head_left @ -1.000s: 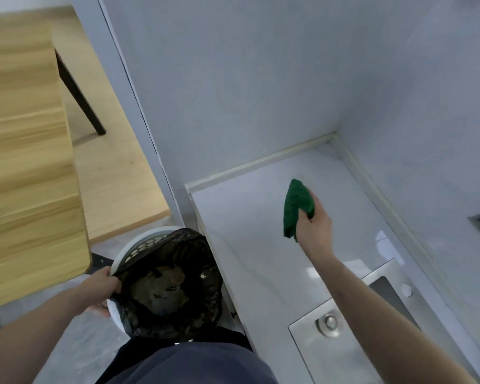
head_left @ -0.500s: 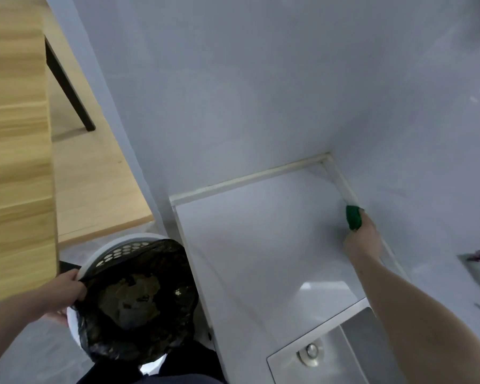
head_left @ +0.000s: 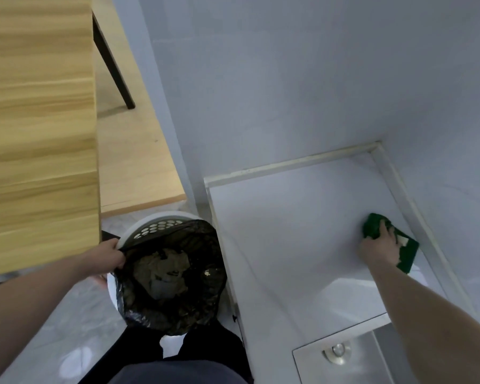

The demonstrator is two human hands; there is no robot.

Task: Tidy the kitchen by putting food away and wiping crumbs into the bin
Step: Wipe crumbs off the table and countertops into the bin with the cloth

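1. Right hand (head_left: 378,246): palm down on a green cloth (head_left: 405,253), fingers spread fairly flat over its crumpled far end. The grip reads as apart, pressing rather than clamped round the cloth.
2. Cloth: lies on the white surface (head_left: 283,231), near its right side, just beside the raised strip (head_left: 416,214) that runs along the wall. The near end of the cloth is flat and shows a pale patch; whether that is a label or a stain cannot be told.
3. Left hand (head_left: 110,254): fingers curled over the rim of the bin (head_left: 161,218), pinching the edge of the black bag (head_left: 175,275) against it. Grip clamped on the bin's rim.
4. Bin: white, round, with a ring of holes near the top; it stands on the grey floor (head_left: 53,328) just left of the surface's front corner, below its edge. The bag lines it and holds crumpled brownish rubbish.
5. Surface: a corner nook, grey walls on two sides. No crumbs can be made out on it at this sharpness.
6. Sink (head_left: 372,353): steel, set into the surface at the lower right, a round fitting on its near ledge.
7. Table (head_left: 39,120): light wood, upper left, with one dark leg (head_left: 114,62) on a wooden floor beyond it.
8. The person's dark clothing fills the bottom middle of the view.
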